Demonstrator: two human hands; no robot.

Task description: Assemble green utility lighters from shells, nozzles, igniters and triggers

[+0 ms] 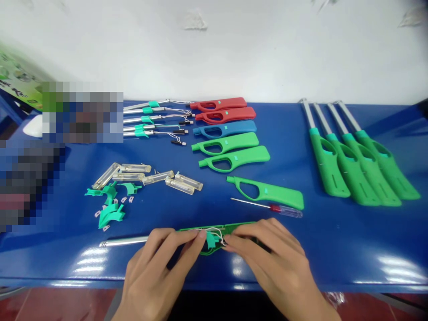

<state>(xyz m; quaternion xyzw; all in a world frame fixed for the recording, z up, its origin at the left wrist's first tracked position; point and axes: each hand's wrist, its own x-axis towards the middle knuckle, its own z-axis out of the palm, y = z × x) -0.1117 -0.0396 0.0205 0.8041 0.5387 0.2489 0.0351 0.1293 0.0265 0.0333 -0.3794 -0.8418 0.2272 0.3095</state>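
Note:
An opened green lighter casing (209,253) lies near the table's front edge, with a silver metal tube (124,241) running out to its left. Inside it sit a teal trigger (211,240) and a looped white wire (217,230). My left hand (163,263) is closed over the casing's left part, thumb and forefinger together beside the trigger. With thumb and fingertips pinched, my right hand (276,258) grips the white wire just right of the trigger. My right hand hides much of the casing's right part.
Beyond my hands lie a screwdriver (284,211) and a green casing half (277,196). Clear fuel tanks (180,185) and teal triggers (112,215) are at left. Casing halves (239,157) and wired tubes (147,119) line the back; several assembled lighters (329,169) lie right.

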